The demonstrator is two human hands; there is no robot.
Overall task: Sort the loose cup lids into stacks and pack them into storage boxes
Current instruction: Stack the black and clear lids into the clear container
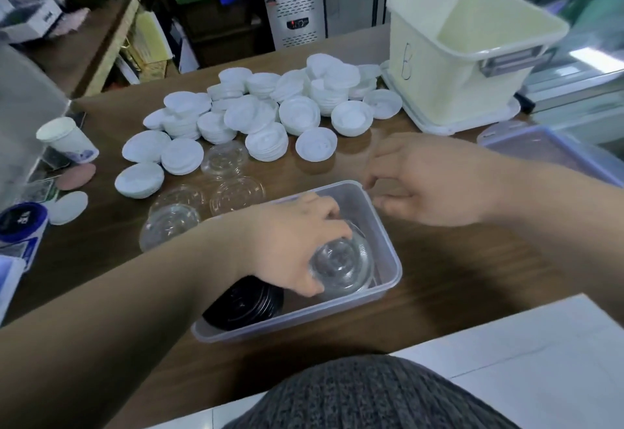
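A clear rectangular storage box (393, 266) lies on the brown table in front of me. Inside it, my left hand (297, 246) grips a stack of clear lids (344, 264) lying on its side. A stack of black lids (243, 303) lies in the box's near left end, partly under my left wrist. My right hand (429, 180) rests at the box's far right corner, its fingertips curled at the rim. Several loose clear lids (236, 193) lie just left of the box. Many white lids (266, 114) are piled across the far side of the table.
A tall cream bin (439, 73) marked with a letter stands at the back right on its lid. A clear box lid with a blue rim (553, 151) lies at the right. A paper cup (67, 139) lies tipped at the left, near a blue-capped tub (22, 222).
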